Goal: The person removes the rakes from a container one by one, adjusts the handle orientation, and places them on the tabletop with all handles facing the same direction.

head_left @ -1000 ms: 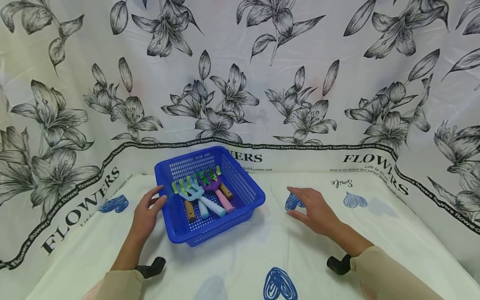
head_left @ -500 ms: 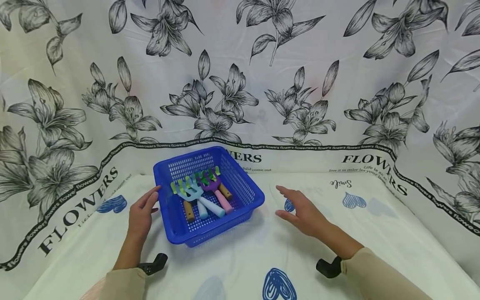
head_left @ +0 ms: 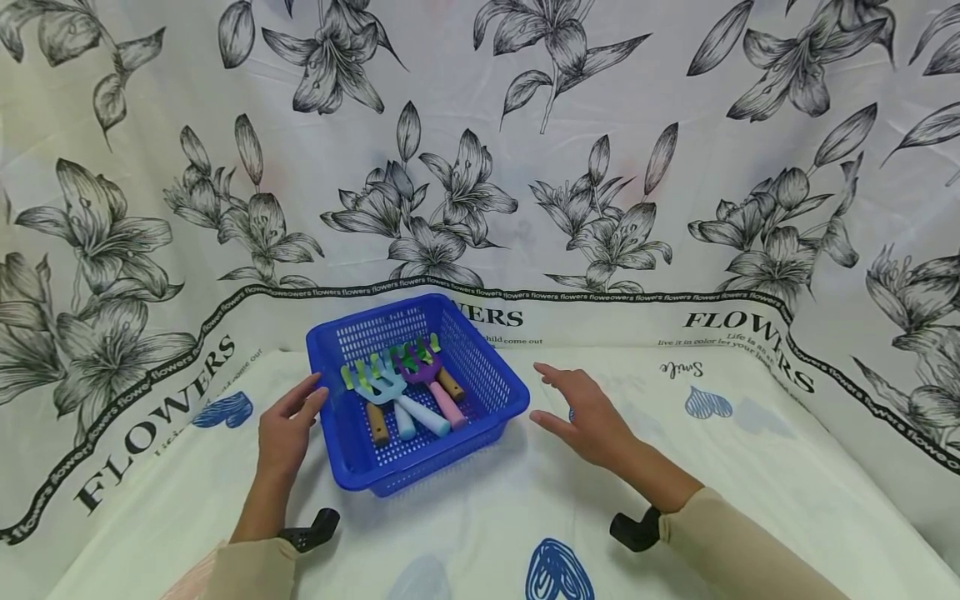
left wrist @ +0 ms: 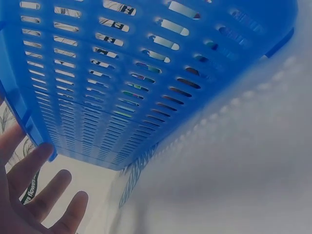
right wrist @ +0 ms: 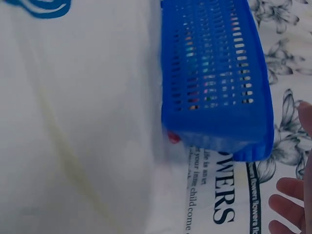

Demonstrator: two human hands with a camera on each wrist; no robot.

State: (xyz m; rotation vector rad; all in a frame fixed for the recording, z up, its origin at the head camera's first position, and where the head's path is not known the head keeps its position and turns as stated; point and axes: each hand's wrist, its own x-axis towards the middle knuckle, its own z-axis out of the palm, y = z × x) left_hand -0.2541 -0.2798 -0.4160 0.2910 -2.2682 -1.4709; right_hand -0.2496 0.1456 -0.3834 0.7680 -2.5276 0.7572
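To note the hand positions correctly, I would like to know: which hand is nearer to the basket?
Left. The left hand is at the left rim of the basket, contact unclear; the right hand is off its right corner, with a visible gap between.

A floral-printed curtain (head_left: pixel 517 208) hangs behind a white heart-patterned cloth (head_left: pixel 450 533).

The cloth-covered worktop (head_left: pixel 465 533) is off-white, printed with blue hearts (head_left: pixel 546 571) — one of them on the near side of both hands. A blue basket (head_left: pixel 420 467) stands directly on it, between left hand (head_left: pixel 287 429) and right hand (head_left: pixel 592 421) — set at an angle.
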